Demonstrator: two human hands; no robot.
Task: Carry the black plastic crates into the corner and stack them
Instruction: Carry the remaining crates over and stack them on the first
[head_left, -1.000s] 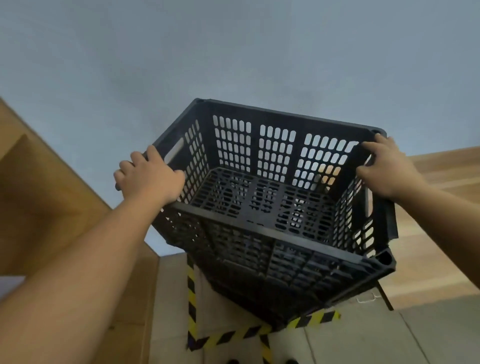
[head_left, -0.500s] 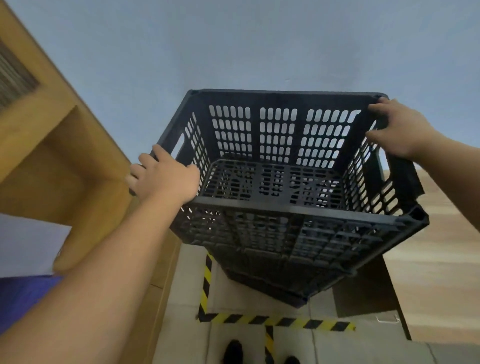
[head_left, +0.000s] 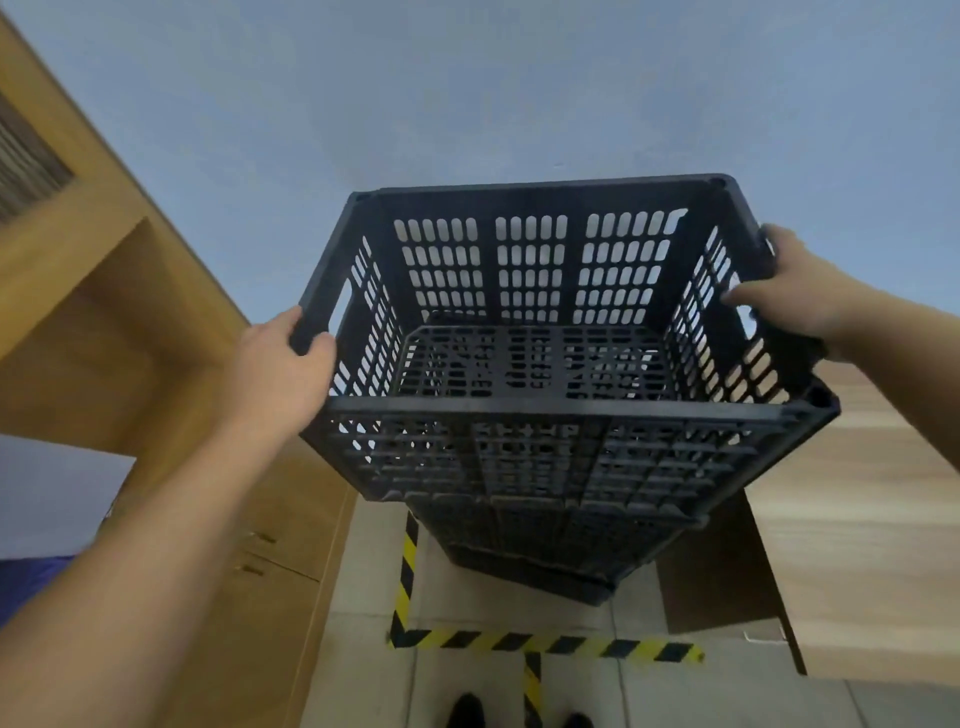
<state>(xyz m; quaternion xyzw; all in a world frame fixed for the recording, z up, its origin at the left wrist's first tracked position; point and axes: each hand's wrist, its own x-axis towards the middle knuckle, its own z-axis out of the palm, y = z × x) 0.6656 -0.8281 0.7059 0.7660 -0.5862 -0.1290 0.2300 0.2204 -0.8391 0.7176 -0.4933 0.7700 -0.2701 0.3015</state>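
Observation:
An empty black plastic crate (head_left: 540, 410) with slotted walls fills the middle of the view, its open top facing me. My left hand (head_left: 283, 374) grips its left rim near the front corner. My right hand (head_left: 795, 291) grips the right rim, fingers curled over the edge. Directly under it a stack of black crates (head_left: 540, 551) stands on the floor against the wall. The held crate sits roughly squared over the stack; whether it touches I cannot tell.
A wooden cabinet (head_left: 119, 332) rises on the left and a wooden panel (head_left: 862, 519) stands on the right. Yellow-black floor tape (head_left: 545, 644) marks the corner bay on the tiled floor. A grey-blue wall (head_left: 493, 93) is behind. My shoes (head_left: 467, 712) show at the bottom.
The crate has swung from tilted and skewed to level and squared over the stack, and it sits lower. Both hands kept their grip on the rims.

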